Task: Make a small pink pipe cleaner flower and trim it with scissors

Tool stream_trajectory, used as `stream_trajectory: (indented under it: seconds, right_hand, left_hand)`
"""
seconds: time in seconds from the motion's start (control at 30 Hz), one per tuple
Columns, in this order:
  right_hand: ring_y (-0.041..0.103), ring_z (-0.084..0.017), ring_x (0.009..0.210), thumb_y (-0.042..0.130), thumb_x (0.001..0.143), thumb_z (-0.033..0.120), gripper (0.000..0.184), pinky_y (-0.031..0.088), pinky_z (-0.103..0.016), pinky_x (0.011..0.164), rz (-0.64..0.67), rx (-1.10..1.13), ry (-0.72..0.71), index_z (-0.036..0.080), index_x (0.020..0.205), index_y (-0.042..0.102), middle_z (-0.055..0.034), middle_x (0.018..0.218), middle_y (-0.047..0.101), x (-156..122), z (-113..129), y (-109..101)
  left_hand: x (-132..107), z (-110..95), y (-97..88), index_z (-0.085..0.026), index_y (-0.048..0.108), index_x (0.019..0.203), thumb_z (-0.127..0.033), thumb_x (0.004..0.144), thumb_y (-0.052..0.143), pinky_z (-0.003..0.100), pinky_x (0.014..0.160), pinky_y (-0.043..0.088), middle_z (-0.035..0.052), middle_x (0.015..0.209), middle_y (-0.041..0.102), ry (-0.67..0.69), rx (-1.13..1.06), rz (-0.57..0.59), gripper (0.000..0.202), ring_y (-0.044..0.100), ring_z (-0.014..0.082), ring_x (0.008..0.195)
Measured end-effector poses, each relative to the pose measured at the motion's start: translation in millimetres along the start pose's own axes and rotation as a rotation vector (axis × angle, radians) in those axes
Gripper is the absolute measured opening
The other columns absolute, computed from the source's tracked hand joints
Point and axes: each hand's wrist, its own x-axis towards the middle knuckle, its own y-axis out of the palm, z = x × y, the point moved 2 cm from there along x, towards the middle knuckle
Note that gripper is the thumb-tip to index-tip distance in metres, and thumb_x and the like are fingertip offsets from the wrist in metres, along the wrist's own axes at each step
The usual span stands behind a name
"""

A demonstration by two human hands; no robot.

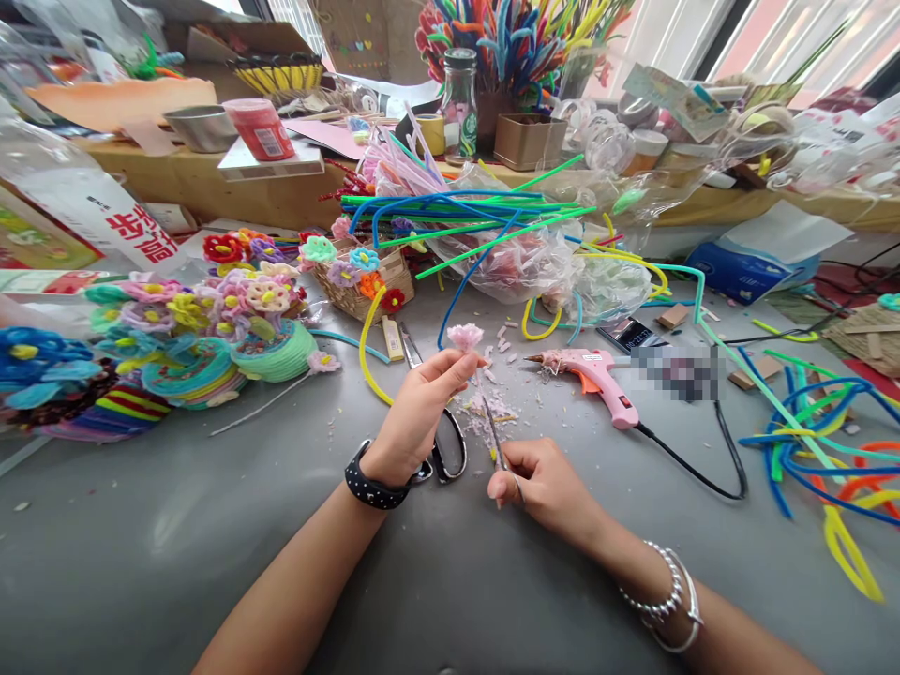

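Observation:
Between its thumb and fingers, my left hand (422, 403) pinches a pale pink fuzzy flower (465, 336) that looks made of pipe cleaner. My right hand (555, 487) is closed on small metal scissors (494, 433), whose blades point up toward the flower from just below it. Whether the blades touch the flower's underside I cannot tell. Pink fuzz clippings (502, 409) lie scattered on the table around the blades. Larger black-handled scissors (451, 448) lie partly hidden behind my left hand and wrist.
A pink glue gun (594, 372) with a black cord lies right of my hands. Pipe-cleaner flower pots (274, 349) crowd the left. Loose pipe cleaners (808, 431) tangle at the right. Green and blue pipe cleaners (464, 211) lie over plastic bags behind.

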Motion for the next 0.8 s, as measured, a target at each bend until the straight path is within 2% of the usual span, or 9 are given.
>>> stream_trajectory:
  seconds: [0.1,0.2,0.4,0.53,0.7,0.8]
  right_hand:
    - [0.028,-0.008,0.047,0.033,0.058,0.079,0.065,0.021,-0.021,0.044,0.056,0.003,-0.011,0.015,0.046,0.04,0.0038,0.046,0.033,-0.5,0.6,-0.9]
    - [0.027,-0.008,0.048,0.033,0.057,0.079,0.065,0.021,-0.021,0.044,0.064,-0.002,-0.001,0.016,0.047,0.039,0.0041,0.047,0.032,-0.4,0.8,-1.1]
    - [0.028,-0.007,0.044,0.047,0.062,0.069,0.057,0.022,-0.021,0.043,-0.023,-0.008,0.038,0.016,0.042,0.037,0.0047,0.042,0.034,1.0,1.6,0.4]
    - [0.031,-0.007,0.044,0.049,0.064,0.065,0.055,0.024,-0.021,0.044,-0.06,-0.01,0.034,0.016,0.041,0.038,0.004,0.041,0.038,1.1,1.1,0.0]
    - [0.031,-0.007,0.044,0.039,0.063,0.072,0.06,0.022,-0.021,0.043,0.016,0.024,-0.001,0.015,0.045,0.043,0.0035,0.043,0.038,0.2,1.0,-0.1]
    - [0.031,-0.007,0.044,0.043,0.063,0.071,0.059,0.023,-0.021,0.043,0.009,0.014,0.011,0.015,0.044,0.041,0.0034,0.042,0.039,0.2,1.2,-0.2]
  left_hand:
    - [-0.6,1.2,1.1,-0.019,0.064,0.068,-0.031,0.067,0.062,0.022,0.067,0.032,-0.0009,0.076,0.059,-0.001,0.031,0.031,0.012,0.044,0.0091,0.069]
    - [-1.2,2.0,1.6,-0.019,0.064,0.069,-0.031,0.067,0.062,0.023,0.067,0.033,-0.0004,0.075,0.059,0.008,0.049,0.041,0.013,0.043,0.0091,0.066]
    - [-1.3,2.2,0.6,-0.021,0.064,0.069,-0.031,0.067,0.062,0.022,0.068,0.033,-0.0015,0.078,0.061,-0.011,0.021,0.023,0.01,0.046,0.0094,0.071]
    - [-1.1,1.9,0.1,-0.019,0.064,0.067,-0.032,0.065,0.063,0.023,0.069,0.034,0.0004,0.081,0.061,-0.032,0.001,-0.016,0.012,0.047,0.0111,0.075]
    - [-1.2,1.2,0.6,-0.02,0.065,0.071,-0.032,0.066,0.062,0.023,0.069,0.034,0.0016,0.087,0.062,-0.032,0.007,0.0,0.013,0.047,0.0119,0.078]
    - [-1.1,1.7,0.2,-0.021,0.066,0.072,-0.031,0.068,0.062,0.022,0.069,0.033,0.0009,0.086,0.062,-0.033,0.001,0.015,0.012,0.046,0.0111,0.077]
